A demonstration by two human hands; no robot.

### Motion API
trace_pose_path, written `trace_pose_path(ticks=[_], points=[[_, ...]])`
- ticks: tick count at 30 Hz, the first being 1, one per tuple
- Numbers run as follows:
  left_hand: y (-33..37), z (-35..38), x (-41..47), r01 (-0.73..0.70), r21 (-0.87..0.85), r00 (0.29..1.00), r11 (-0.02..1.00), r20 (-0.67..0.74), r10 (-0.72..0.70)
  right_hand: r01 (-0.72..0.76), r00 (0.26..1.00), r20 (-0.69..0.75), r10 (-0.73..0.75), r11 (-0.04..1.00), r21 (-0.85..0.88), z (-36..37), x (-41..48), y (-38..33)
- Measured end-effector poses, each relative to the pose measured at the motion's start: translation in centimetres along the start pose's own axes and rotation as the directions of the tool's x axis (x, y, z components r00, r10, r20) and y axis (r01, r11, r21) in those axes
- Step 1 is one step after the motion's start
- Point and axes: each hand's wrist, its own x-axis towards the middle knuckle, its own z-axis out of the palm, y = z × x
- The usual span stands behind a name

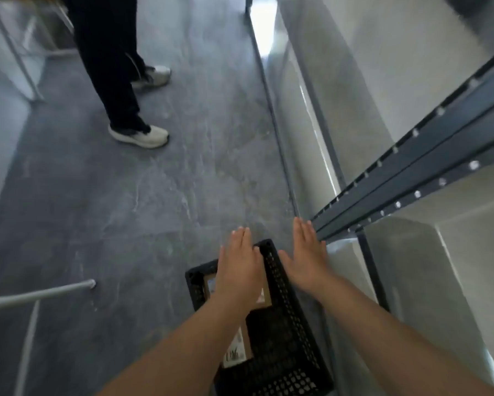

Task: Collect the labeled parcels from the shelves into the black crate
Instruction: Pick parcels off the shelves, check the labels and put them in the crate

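The black perforated crate (280, 332) stands on the grey floor below me. Inside it lie brown cardboard parcels: one (264, 295) near the far end, partly under my left hand, and another with a white printed label (236, 351) nearer to me. My left hand (238, 267) hovers flat over the crate's far end, fingers straight and together, holding nothing. My right hand (305, 255) is stretched flat just right of the crate, beside the shelf corner, also with nothing in it.
A metal shelving unit (411, 167) with dark perforated rails and white shelf boards runs along the right. Another person's legs in dark trousers and white shoes (138, 134) stand ahead on the left. A grey tube frame (40, 295) juts in at the lower left.
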Motion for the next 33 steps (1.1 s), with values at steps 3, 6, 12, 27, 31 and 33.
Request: trace_pose_path(ticks=[3, 6, 12, 27, 31, 33], points=[[6.8, -11.0, -1.1, -0.15, 0.167, 0.97, 0.975, -0.165, 0.178, 0.052, 0.988, -0.146, -0.056, 0.998, -0.029, -11.3, -2.4, -3.9], [13.0, -21.3, -4.0, -0.235, 0.25, 0.87, 0.939, -0.378, 0.318, 0.131, 0.942, -0.311, -0.129, 0.991, -0.017, -22.1, -7.6, -7.6], [24.3, -36.5, -11.5, -0.306, 0.429, 0.676, 0.85, -0.531, 0.511, 0.149, 0.779, -0.586, -0.222, 0.974, -0.171, -40.7, -19.2, -12.1], [33.5, -48.2, -24.6, -0.628, 0.591, 0.263, 0.506, -0.451, 0.853, -0.182, 0.403, -0.915, -0.015, 0.979, -0.096, -51.6, -38.4, -20.0], [33.0, -47.9, -26.6, -0.692, 0.556, 0.236, 0.46, -0.428, 0.872, -0.251, 0.41, -0.909, 0.078, 0.967, -0.03, -48.2, -42.3, -20.4], [32.7, -47.0, -27.7, -0.715, 0.549, 0.237, 0.433, -0.392, 0.889, -0.306, 0.415, -0.904, 0.102, 0.951, -0.033, -46.8, -44.7, -19.7]])
